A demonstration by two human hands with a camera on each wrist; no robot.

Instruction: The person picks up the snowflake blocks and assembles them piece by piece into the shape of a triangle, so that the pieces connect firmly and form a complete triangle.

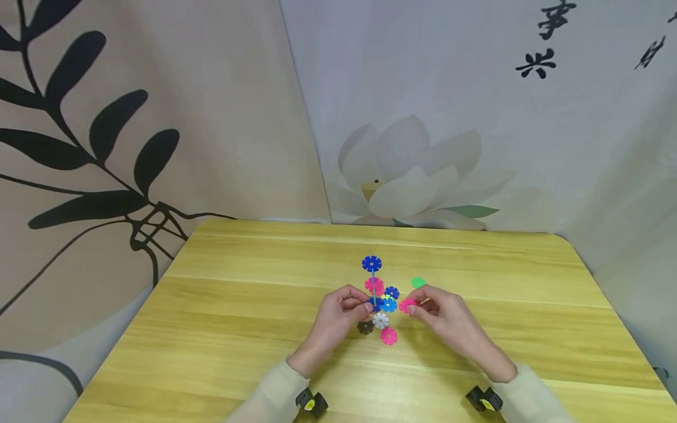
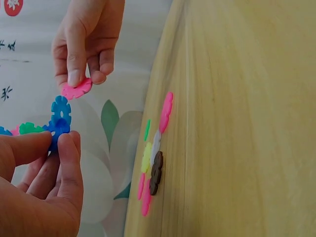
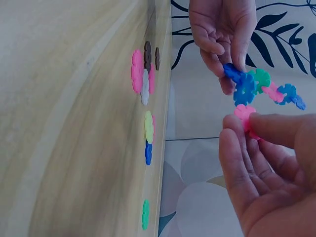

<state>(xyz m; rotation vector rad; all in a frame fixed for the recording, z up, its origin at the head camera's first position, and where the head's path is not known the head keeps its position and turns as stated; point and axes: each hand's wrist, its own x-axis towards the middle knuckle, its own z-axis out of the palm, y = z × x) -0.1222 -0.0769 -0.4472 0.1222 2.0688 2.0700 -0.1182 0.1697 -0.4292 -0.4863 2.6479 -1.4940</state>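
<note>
- Head view: shows chain (image 1: 374, 286) right of lower centre, running up the frame; pinched near its lower end in left hand (image 1: 338, 314), with pink disc (image 1: 406, 306) pinched in right hand (image 1: 449, 320) just to the right.
- Left wrist view: shows chain at left edge, gripped at a blue disc (image 2: 59, 129). Looks light, thin and stiff, perhaps smooth enough to slip. Calls for a pinch on flat faces, close to the joint.
- Right wrist view: shows chain at upper right, pink disc just below; cannot tell whether touching. Likely weak at joints if twisted; best to hold pink disc by its outer edge.
</note>
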